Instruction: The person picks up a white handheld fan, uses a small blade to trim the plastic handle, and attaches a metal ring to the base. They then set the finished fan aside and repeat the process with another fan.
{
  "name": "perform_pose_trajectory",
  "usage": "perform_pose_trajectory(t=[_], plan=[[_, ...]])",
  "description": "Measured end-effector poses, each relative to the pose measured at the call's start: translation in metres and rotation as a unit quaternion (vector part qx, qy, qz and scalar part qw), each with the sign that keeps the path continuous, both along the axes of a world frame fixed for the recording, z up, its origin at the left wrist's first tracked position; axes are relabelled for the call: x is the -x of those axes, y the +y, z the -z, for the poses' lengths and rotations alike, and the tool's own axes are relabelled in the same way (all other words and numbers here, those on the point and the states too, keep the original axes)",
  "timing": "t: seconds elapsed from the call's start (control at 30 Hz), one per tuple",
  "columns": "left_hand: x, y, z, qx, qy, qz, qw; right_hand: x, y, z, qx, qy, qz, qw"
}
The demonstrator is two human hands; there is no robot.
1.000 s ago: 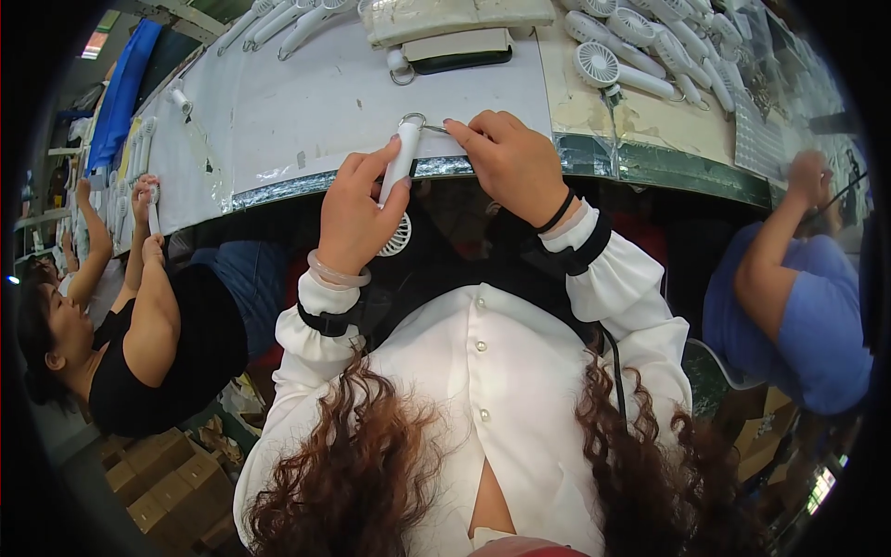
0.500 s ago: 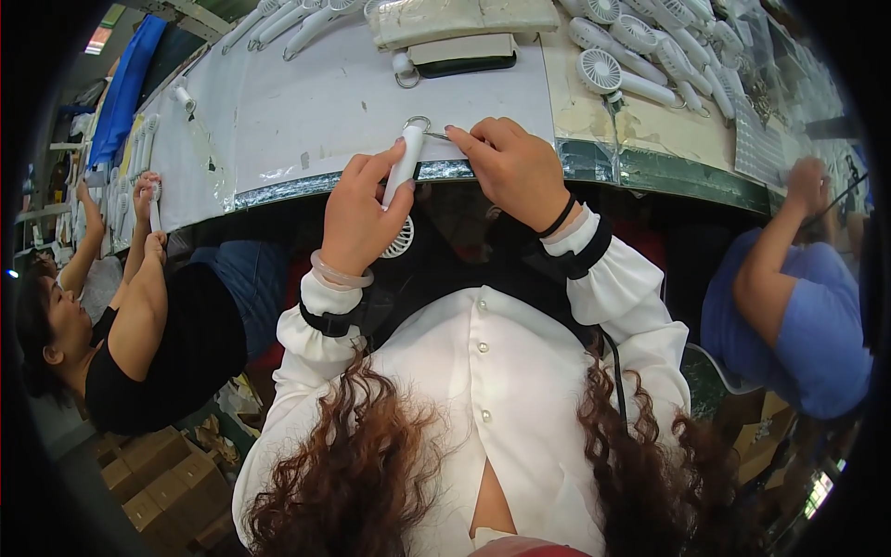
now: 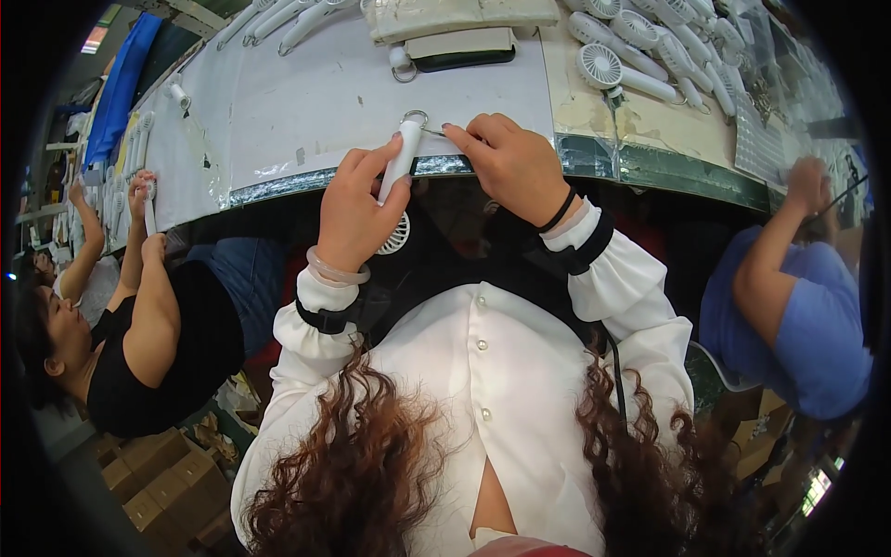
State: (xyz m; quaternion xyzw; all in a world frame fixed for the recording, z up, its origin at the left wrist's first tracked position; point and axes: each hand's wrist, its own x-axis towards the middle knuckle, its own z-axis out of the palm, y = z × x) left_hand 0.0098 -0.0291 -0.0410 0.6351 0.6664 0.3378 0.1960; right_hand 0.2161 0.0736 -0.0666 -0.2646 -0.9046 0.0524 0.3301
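Left hand [image 3: 351, 215] clenched round white handheld fan [image 3: 397, 172]; right hand [image 3: 513, 165] fingers pinching metal ring [image 3: 415, 118] at handle end. Ring fitting in hand; next calls for steady seating.

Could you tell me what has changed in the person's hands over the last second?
Very little has changed. The left hand still grips the white handheld fan by its handle, head downward, and the right hand still pinches at the metal ring on the handle's end. Both remain at the table edge.
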Motion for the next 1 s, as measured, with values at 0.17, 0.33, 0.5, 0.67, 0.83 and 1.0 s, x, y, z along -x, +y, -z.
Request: perform_pose_trajectory(t=[0.17,0.33,0.5,0.67,0.83,1.0], plan=[[0.0003,0.0000,0.0007,-0.002,0.001,0.002,1.000,0.0001,0.0002,0.0016,0.007,0.018,0.008,1.000],[0.0003,0.0009,0.0003,0.002,-0.007,0.001,1.000,-0.0004,0.0001,0.0021,0.011,0.022,0.010,1.000],[-0.0015,-0.0004,-0.0025,0.002,-0.004,-0.003,1.000,-0.0011,-0.0009,0.0008,0.016,0.019,0.007,1.000],[-0.0017,-0.0016,-0.0008,-0.001,-0.002,0.000,1.000,-0.0019,-0.0004,0.0002,0.016,0.013,-0.003,1.000],[0.0001,-0.0011,0.0008,-0.008,-0.008,0.003,1.000,0.0003,-0.0016,0.0016,0.013,-0.010,-0.008,1.000],[-0.0006,-0.0025,0.0016,-0.010,-0.006,0.003,1.000,-0.0007,-0.0060,0.0016,-0.002,-0.036,-0.002,0.999]])
